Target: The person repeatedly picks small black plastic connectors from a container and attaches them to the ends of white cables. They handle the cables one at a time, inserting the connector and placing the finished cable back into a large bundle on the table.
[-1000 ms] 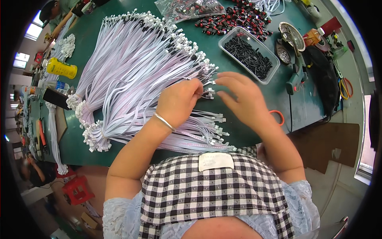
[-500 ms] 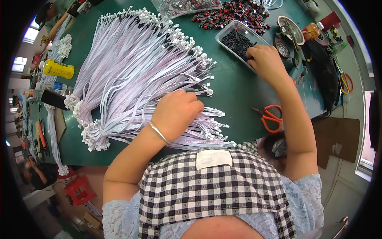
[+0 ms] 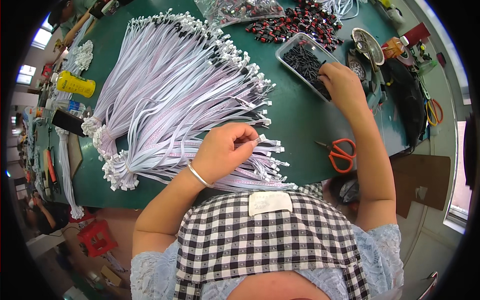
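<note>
A wide fan of white flat cables with small white connectors covers much of the green table. At the near right edge of the fan, my left hand pinches one cable end, its white connector showing past thumb and forefinger. My right hand is over the near right corner of a clear plastic box of short black tubes. Its fingers are pinched together, and a short black tube sticks out at the fingertips. The hand partly hides the box's contents.
Orange-handled scissors lie right of the cables. Behind the box are a heap of black-and-red parts and a plastic bag. A metal dish stands at right, a yellow bottle and dark phone at left. Another person works far left.
My right hand has drawn slightly right and down from inside the box, with a black tube now visible at its fingers. My left hand has turned, bringing a pinched cable end into view.
</note>
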Available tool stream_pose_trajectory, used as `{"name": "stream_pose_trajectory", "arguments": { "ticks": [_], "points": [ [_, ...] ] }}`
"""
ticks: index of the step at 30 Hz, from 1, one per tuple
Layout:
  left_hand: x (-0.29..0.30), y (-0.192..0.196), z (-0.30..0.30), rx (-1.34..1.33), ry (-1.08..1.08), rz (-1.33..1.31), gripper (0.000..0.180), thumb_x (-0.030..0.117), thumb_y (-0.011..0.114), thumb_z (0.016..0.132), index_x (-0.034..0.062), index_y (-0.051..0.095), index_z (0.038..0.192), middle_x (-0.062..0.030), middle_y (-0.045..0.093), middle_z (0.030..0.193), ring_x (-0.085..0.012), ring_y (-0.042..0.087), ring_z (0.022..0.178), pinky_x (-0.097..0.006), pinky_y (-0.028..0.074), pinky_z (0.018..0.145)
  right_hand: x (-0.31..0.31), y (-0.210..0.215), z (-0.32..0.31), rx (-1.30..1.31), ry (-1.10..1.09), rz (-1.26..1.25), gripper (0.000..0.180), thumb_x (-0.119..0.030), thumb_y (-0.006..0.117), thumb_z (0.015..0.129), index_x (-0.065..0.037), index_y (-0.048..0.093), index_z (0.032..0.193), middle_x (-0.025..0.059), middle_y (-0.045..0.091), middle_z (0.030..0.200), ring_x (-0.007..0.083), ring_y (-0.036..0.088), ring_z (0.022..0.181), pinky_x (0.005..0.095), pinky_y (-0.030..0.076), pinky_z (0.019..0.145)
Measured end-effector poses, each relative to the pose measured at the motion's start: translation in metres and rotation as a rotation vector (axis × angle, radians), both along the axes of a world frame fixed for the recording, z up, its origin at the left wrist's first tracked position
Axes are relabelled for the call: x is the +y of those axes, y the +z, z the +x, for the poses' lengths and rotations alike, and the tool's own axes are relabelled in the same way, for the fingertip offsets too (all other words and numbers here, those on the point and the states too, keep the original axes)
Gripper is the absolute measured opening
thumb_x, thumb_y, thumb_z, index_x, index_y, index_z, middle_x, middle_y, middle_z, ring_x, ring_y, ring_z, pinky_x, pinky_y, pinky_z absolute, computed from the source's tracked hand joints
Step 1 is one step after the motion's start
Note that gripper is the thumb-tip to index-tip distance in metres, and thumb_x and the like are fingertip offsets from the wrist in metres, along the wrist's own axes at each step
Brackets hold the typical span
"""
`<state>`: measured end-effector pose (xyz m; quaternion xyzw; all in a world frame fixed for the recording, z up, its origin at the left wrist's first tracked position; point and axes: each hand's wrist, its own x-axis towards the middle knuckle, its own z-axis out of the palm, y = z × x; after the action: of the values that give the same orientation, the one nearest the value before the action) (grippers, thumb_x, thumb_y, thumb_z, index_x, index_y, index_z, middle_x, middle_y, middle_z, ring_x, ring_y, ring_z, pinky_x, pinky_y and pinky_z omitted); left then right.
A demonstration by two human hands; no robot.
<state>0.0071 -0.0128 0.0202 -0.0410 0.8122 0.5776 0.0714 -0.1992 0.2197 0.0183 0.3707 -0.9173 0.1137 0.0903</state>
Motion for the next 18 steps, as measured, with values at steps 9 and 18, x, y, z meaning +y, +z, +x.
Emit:
{"name": "stream_pose_trajectory", "arguments": {
  "ticks": [9,18],
  "points": [
    [-0.012,-0.023,-0.002,-0.163,0.073,0.364,0.010,0.008,0.062,0.088,0.0013,0.060,0.095,0.0029,0.059,0.087,-0.0034,0.052,0.075,-0.020,0.043,0.067,-0.017,0.047,0.092,0.082,0.889,-0.040,0.012,-0.017,0.062,0.066,-0.012,0.054,0.074,0.0026,0.048,0.073,0.0202,0.054,0.067,0.0331,0.045,0.057],
    [-0.016,-0.016,-0.001,-0.233,0.060,0.380,0.013,0.008,0.064,0.088,0.0022,0.062,0.099,0.0041,0.059,0.088,-0.0015,0.051,0.076,-0.017,0.041,0.066,-0.009,0.018,0.115,-1.168,0.970,-0.263,0.009,-0.002,0.062,0.081,-0.004,0.063,0.089,0.0084,0.062,0.087,0.0225,0.062,0.081,0.0312,0.050,0.068]
  ]
}}
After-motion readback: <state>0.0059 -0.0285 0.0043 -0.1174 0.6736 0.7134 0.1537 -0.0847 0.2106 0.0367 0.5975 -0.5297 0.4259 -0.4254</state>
